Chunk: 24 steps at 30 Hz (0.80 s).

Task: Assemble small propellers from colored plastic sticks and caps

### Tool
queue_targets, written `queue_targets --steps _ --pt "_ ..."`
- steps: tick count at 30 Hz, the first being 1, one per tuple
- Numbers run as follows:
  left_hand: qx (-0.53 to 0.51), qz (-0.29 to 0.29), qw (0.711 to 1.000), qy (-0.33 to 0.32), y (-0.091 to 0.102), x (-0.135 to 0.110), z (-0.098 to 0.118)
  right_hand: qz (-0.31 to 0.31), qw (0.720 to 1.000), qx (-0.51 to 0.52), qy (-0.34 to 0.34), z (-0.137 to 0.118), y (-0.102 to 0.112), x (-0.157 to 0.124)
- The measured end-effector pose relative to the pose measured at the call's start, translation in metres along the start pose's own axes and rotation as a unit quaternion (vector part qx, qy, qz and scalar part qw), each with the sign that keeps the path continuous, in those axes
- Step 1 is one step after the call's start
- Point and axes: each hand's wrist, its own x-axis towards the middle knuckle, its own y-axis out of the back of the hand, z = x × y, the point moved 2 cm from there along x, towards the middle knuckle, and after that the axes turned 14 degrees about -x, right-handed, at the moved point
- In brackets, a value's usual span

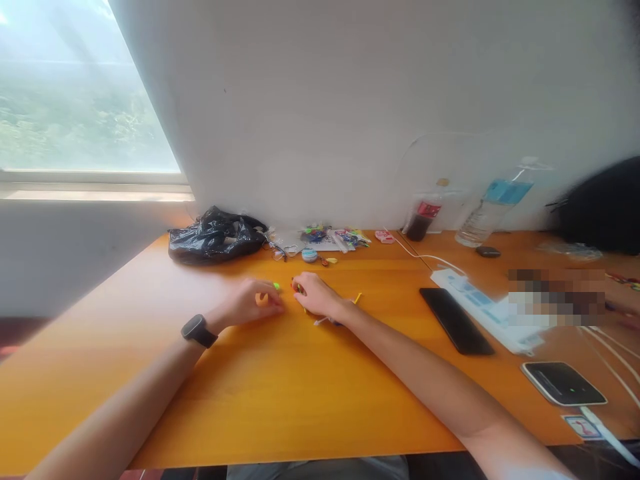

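My left hand (pixel 255 301), with a black watch (pixel 199 331) on its wrist, is over the middle of the table. Its thumb and fingers curve together into a loop; whether anything is between the tips is too small to make out. Just behind those fingers shows a small bright green piece (pixel 277 287). A short gap to the right, my right hand (pixel 317 295) has its fingers curled round a small red and green piece (pixel 299 288), mostly hidden. Beneath the right wrist lie a yellow stick (pixel 358 298) and a whitish stick (pixel 320 321), partly covered.
Along the wall are a black plastic bag (pixel 215 237), colourful small parts (pixel 345 238), a round striped tin (pixel 309 255), a cola bottle (pixel 424 217) and a water bottle (pixel 487 210). To the right lie a black phone (pixel 456 321), a power strip (pixel 480 303), another device (pixel 564 383) and cables.
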Motion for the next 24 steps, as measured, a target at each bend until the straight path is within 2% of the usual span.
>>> queue_targets --steps 7,13,17,24 --pt "-0.098 -0.009 0.994 0.054 0.002 -0.003 -0.001 -0.017 1.0 0.014 -0.007 0.007 0.005 0.002" --pt "0.029 0.017 0.999 -0.031 0.012 -0.001 0.006 -0.04 0.999 0.036 -0.003 0.013 0.014 0.005" --pt "0.061 0.036 0.997 -0.037 0.012 -0.002 0.005 -0.043 0.998 0.043 -0.003 0.012 0.014 0.004" --pt "0.113 -0.037 0.992 -0.034 -0.008 -0.003 0.004 -0.032 0.998 0.044 0.022 0.012 0.01 0.004"
